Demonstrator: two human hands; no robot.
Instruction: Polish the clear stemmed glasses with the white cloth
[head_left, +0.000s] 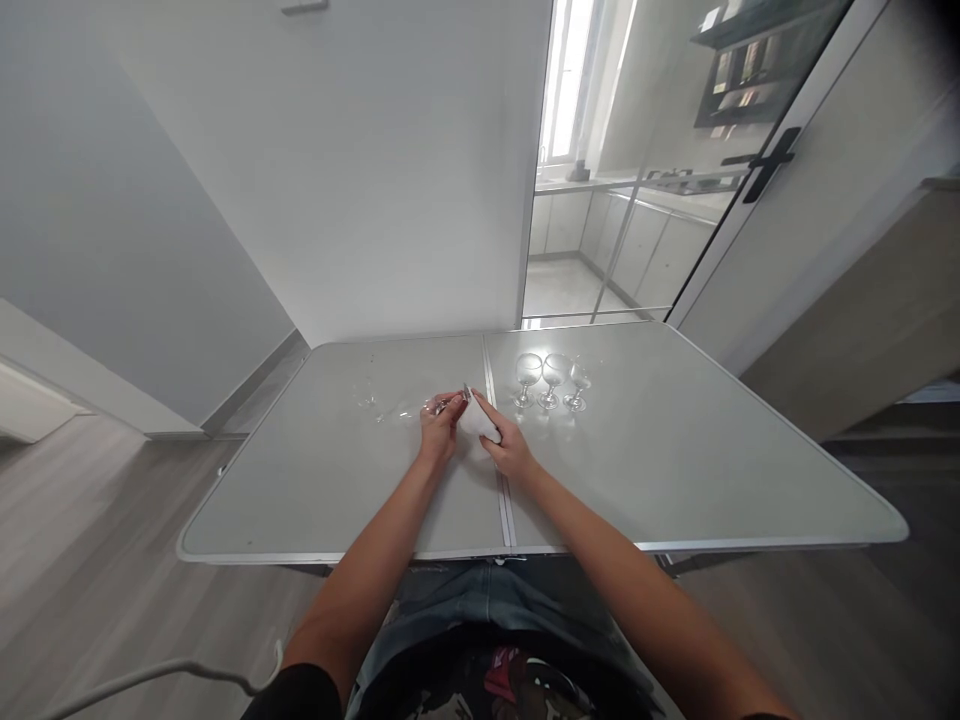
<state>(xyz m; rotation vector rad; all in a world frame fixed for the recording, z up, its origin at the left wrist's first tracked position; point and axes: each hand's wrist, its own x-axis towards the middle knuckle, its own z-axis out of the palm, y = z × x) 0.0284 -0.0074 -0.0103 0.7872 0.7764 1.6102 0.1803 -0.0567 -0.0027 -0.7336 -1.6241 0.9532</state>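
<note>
Over the middle of the table, my left hand (437, 434) is closed round a small clear stemmed glass (442, 405), mostly covered by the fingers. My right hand (513, 448) grips a white cloth or tissue (478, 420) and presses it against the glass's right end. Three clear stemmed glasses (554, 371) stand upright in a row just beyond my right hand. To the left of my left hand, another clear glass (365, 395) shows only faintly against the tabletop, and I cannot tell how it rests.
The pale folding table (675, 470) has a metal-trimmed edge and a central seam. A white wall (390, 200) rises behind it. At the right back is a glass door (622, 200) with a black handle (772, 165). A pale cable (180, 668) shows at the lower left.
</note>
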